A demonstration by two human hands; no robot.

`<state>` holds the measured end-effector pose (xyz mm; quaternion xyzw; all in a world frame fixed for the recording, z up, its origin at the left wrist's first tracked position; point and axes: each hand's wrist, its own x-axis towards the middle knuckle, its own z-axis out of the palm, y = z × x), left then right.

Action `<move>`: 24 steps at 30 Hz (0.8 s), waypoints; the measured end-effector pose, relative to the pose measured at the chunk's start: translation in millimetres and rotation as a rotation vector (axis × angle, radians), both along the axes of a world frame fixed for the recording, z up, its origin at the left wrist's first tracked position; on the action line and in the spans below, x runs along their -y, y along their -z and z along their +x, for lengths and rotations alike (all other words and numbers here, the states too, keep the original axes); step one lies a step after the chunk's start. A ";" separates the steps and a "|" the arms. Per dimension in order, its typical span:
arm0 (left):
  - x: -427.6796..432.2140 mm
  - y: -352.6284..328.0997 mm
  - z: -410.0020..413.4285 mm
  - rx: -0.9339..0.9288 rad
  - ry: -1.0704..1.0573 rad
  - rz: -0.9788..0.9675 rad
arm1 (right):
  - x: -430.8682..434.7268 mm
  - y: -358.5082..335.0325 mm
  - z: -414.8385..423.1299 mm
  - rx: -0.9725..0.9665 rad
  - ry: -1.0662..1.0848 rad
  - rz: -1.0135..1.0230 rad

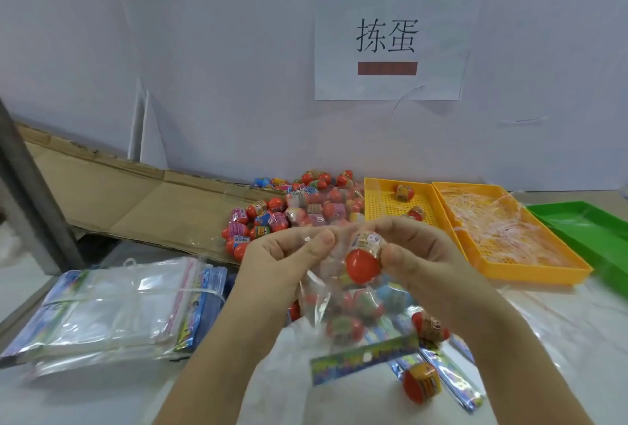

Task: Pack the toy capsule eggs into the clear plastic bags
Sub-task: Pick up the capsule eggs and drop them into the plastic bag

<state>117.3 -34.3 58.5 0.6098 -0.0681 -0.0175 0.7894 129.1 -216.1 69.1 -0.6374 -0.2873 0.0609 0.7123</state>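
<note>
Egg [363, 256] is pinched by right hand [419, 256] at bag [339, 309] mouth. Bag rim is pinched by left hand [282, 254].

A packing workbench: yellow sorting trays [382, 208], bundled bags [112, 309] — a paper sign [390, 84] overhead.

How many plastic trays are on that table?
3. One yellow tray sits near the middle, a second yellow tray lies just right of it, and a green tray is at the far right, cut off by the picture edge. More may be out of view.
</note>
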 end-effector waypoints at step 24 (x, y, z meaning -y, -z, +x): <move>15.7 17.0 -5.8 0.520 -0.178 0.434 | -21.9 7.2 0.2 -0.058 0.087 0.197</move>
